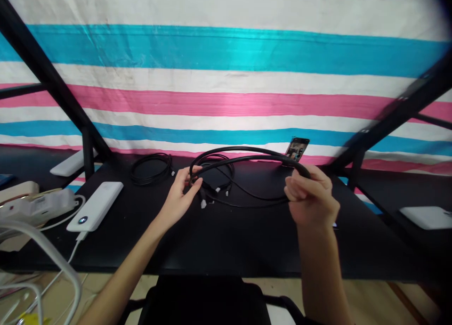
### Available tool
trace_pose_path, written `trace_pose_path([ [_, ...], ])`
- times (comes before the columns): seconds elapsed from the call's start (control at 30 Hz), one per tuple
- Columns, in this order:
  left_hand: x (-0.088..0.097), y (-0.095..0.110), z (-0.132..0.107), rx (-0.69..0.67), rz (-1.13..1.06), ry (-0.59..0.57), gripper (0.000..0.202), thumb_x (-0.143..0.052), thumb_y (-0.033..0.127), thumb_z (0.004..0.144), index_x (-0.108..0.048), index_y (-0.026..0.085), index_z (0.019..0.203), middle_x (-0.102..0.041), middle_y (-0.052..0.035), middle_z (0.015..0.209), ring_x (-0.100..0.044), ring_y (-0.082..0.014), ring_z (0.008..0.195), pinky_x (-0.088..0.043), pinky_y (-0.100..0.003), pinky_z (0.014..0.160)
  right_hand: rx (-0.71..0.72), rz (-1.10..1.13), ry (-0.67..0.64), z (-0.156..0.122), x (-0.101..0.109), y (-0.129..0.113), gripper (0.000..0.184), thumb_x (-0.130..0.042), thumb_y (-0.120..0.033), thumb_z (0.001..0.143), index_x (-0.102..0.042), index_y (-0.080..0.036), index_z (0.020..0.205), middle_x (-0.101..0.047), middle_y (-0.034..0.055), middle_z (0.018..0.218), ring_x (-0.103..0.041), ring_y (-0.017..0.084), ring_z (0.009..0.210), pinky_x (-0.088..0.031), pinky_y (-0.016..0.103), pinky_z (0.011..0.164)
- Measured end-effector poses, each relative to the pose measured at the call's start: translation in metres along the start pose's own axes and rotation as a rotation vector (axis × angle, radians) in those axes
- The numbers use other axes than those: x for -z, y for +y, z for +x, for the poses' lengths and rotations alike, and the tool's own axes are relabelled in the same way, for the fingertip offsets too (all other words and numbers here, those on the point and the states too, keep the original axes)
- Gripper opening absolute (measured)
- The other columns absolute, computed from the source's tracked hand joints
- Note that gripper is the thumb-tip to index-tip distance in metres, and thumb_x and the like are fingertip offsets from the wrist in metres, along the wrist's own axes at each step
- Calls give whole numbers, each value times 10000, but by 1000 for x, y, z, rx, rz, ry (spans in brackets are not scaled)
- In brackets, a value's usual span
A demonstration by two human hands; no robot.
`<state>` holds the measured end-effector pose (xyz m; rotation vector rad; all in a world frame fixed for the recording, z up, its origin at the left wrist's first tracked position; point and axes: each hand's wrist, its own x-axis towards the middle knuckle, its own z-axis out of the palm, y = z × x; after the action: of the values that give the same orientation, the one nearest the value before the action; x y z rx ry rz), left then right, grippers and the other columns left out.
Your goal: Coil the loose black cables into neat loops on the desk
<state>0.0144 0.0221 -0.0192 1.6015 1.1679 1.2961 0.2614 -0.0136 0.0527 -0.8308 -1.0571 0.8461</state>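
Note:
Both my hands hold a looped black cable (pixel 247 156) over a black table (pixel 226 245). My left hand (pixel 181 193) pinches the loop's left end, where several white-tipped connector ends hang down. At the loop's right end, my right hand (pixel 310 198) is closed round the cable. The loop's far side arches up between the two hands, and thinner strands lie on the table under it.
A second coiled black cable (pixel 151 168) lies at the back left. A white power bank (pixel 96 205) with a white lead sits at left, beside a white power strip (pixel 35 206). A phone (pixel 297 149) leans on the striped cloth behind. Black frame bars slant at both sides.

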Motion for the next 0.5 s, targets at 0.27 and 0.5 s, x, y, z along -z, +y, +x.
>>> trace_pose_path([
  [0.27, 4, 2, 5, -141, 203, 69, 249, -563, 420, 828, -645, 198, 905, -661, -39, 912, -594, -185, 863, -449, -296, 827, -3, 105, 66, 2, 6, 8, 156, -655, -237, 569, -510, -220, 514, -227, -92, 386, -159, 40, 336, -86, 202, 346],
  [0.5, 14, -9, 13, -306, 357, 164, 362, -475, 228, 794, -547, 221, 1149, -616, -68, 1108, -594, -203, 991, -471, -329, 893, -3, 151, 7, 1, -1, 21, 249, -680, -256, 495, -448, -223, 409, -269, -79, 324, -192, 43, 271, -122, 209, 328],
])
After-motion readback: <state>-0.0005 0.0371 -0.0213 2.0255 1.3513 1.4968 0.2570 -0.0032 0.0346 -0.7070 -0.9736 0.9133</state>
